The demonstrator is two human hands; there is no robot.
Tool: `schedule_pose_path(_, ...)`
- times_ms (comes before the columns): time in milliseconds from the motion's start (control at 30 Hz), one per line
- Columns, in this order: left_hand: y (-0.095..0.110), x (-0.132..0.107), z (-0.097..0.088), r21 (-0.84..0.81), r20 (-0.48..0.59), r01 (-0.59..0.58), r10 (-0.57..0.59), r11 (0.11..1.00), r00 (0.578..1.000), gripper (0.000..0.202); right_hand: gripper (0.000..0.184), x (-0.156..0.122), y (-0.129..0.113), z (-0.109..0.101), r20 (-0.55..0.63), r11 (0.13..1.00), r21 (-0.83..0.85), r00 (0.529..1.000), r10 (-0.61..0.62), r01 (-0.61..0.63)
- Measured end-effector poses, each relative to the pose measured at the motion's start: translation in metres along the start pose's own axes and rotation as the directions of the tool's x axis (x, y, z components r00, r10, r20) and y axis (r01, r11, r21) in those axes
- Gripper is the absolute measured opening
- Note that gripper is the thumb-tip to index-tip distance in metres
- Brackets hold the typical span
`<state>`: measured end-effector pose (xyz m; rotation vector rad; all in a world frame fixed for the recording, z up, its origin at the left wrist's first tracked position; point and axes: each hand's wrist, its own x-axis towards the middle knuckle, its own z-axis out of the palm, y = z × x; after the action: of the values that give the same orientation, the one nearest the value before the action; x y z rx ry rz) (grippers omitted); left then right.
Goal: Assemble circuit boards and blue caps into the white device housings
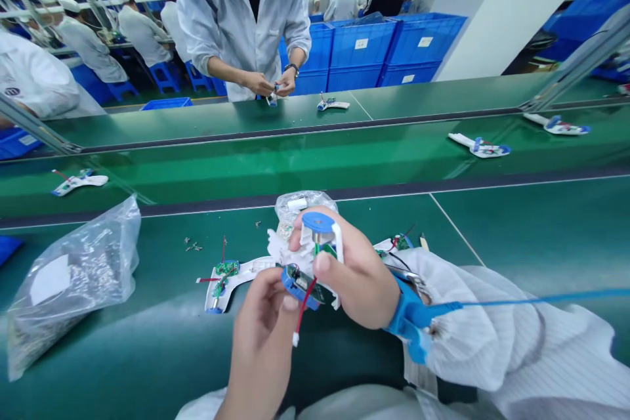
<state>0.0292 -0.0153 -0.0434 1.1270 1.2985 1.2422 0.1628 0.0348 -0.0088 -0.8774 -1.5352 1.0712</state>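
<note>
In front of me, my right hand [361,272] grips a white plastic housing [338,243] with a round blue end piece [319,222] and a metal cylinder under it. My left hand [266,325] pinches a blue-framed circuit module [301,285] just below the housing. From the module hangs a red wire [304,315] ending in a small white connector. Whether module and housing touch is hidden by my fingers. Left of my hands lies a white handle shell [246,268] with a green circuit board and red wires. Another wired shell [401,243] is partly hidden behind my right wrist.
A clear bag of small parts [73,282] lies left, loose screws [193,246] nearby, and a smaller bag [305,200] behind my hands. The green conveyor [295,157] carries several shells. A blue wrist strap [408,315] trails a cord rightward. A co-worker [246,20] handles parts opposite.
</note>
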Motion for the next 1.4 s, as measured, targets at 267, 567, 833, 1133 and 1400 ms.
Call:
schedule_pose_path(267,0.001,0.008,0.002,-0.434,0.281,0.294,-0.182,0.851,0.942,0.035,0.037,0.003,0.007,0.001,-0.003,0.748,-0.321,0.789,-0.614,0.581)
schedule_pose_path(567,-0.004,0.012,-0.004,-0.394,0.240,0.222,-0.133,0.892,0.962,0.022,0.033,-0.001,0.004,-0.006,0.066,0.979,-0.205,0.998,-0.002,0.016)
schedule_pose_path(833,0.004,0.011,-0.008,-0.241,-0.006,0.013,-0.015,0.970,1.000,0.024,0.018,0.001,0.004,-0.007,0.110,0.978,-0.188,0.988,0.111,-0.089)
schedule_pose_path(1133,0.015,0.003,-0.002,0.236,-0.209,0.017,0.034,0.972,0.977,0.017,0.010,-0.001,0.000,-0.001,0.236,0.963,-0.095,0.934,0.268,-0.253)
schedule_pose_path(1400,-0.003,0.021,-0.010,-0.224,0.049,0.132,-0.124,0.966,0.991,0.025,0.012,0.020,0.015,-0.034,0.053,0.957,-0.161,0.966,0.251,-0.240)
